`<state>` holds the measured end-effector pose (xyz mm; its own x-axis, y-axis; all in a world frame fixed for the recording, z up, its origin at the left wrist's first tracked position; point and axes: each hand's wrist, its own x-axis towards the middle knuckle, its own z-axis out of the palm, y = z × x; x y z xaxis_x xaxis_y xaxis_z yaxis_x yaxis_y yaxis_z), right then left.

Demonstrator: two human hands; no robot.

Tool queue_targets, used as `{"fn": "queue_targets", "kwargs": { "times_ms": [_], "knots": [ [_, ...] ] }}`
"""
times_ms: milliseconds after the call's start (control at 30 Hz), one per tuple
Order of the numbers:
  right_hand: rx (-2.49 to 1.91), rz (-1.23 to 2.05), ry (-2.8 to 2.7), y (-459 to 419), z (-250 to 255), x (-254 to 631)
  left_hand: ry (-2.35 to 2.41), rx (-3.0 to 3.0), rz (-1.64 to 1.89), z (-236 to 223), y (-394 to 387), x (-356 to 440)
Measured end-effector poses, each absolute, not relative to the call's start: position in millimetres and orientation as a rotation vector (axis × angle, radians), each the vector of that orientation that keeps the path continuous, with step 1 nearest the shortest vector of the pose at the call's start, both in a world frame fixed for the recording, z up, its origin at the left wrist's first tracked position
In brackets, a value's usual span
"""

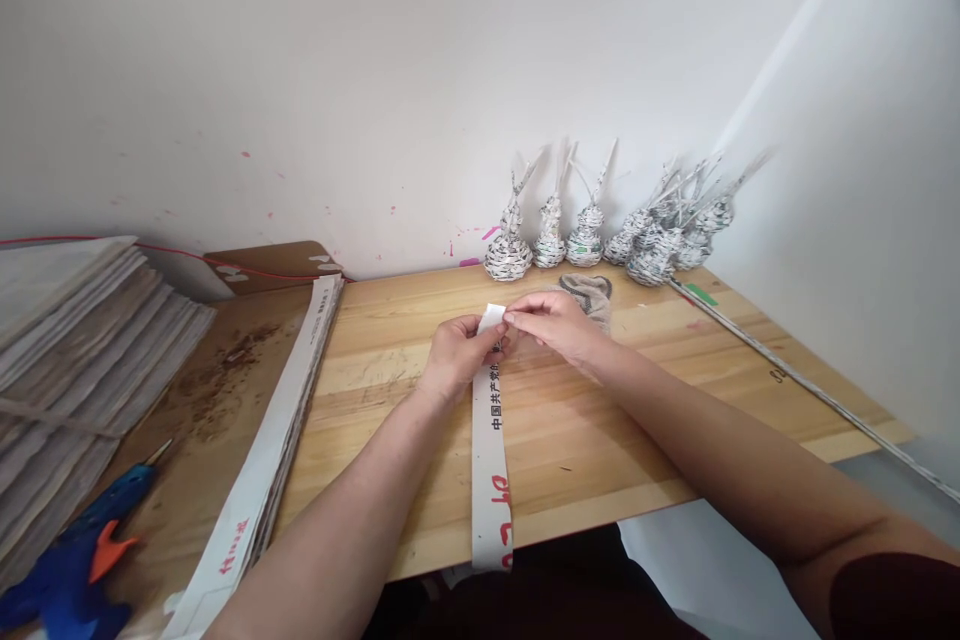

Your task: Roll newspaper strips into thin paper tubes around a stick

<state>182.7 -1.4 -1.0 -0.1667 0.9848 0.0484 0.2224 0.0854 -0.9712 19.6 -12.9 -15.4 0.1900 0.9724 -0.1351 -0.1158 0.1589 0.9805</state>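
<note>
Wooden table [390, 350] had a paper strip [489, 460] down the frame's lower middle, left hand [461, 352] and right hand [556, 324] pinching its upper end. Looked like fiddly end-shaping; next bit probably needed steady pressure.

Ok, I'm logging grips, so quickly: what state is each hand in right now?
Left hand: closed, holding the printed paper strip near its far end.
Right hand: closed in a pinch at the strip's far right corner.

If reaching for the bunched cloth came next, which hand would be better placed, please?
Right, probably: the right hand is nearer the bunched cloth, while the left hand is farther away, holding the paper strip.
</note>
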Motion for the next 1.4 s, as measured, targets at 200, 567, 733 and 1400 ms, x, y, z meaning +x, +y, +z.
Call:
{"fn": "queue_targets", "kwargs": {
  "times_ms": [200, 567, 733, 1400],
  "knots": [
    [-1.263, 1.097, -1.537, -2.5, 2.1, 181.2, 1.114, 1.264, 1.037, -16.3, -15.0, 21.4],
    [-1.271, 1.024, -1.62, 0.6, -3.1, 183.8, 1.187, 1.392, 1.069, -22.8, -11.9, 20.3],
    [-1.267, 1.013, -1.615, 1.4, -3.7, 183.7, 1.226, 1.376, 1.099, -24.3, -13.0, 21.4],
    [-1.29, 1.163, -1.46, -0.3, -2.5, 179.8, 1.354, 1.667, 1.266, -21.0, -19.8, 22.9]
  ]
}}
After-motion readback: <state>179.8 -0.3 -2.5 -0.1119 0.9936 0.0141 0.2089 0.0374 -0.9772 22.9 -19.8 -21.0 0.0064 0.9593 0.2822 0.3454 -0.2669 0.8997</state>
